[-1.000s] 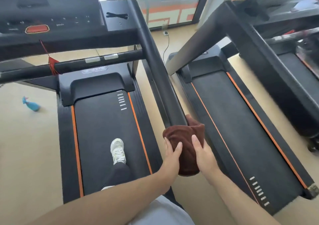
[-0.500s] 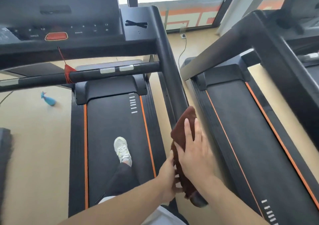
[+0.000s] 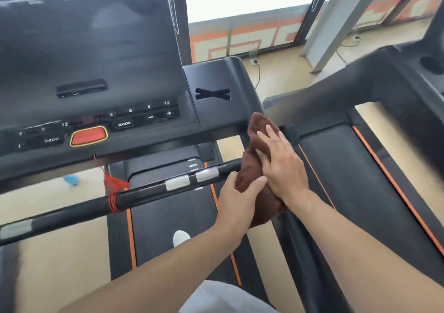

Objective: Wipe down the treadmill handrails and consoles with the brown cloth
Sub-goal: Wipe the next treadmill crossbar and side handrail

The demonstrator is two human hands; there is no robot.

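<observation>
Head view: brown cloth (image 3: 257, 168) is pressed flat on the side handrail (image 3: 249, 142) by right hand (image 3: 281, 166), pinched by left hand (image 3: 237, 199); console (image 3: 96, 96) and crossbar (image 3: 144, 190) likely not wiped yet.

Both forearms are bare to the lower frame edge; no sleeves, watch, rings or gloves are visible on the left hand (image 3: 236, 196) or the right hand (image 3: 283, 166). A white garment (image 3: 223, 298) shows at bottom centre. One white shoe (image 3: 181, 237) is visible below.
</observation>
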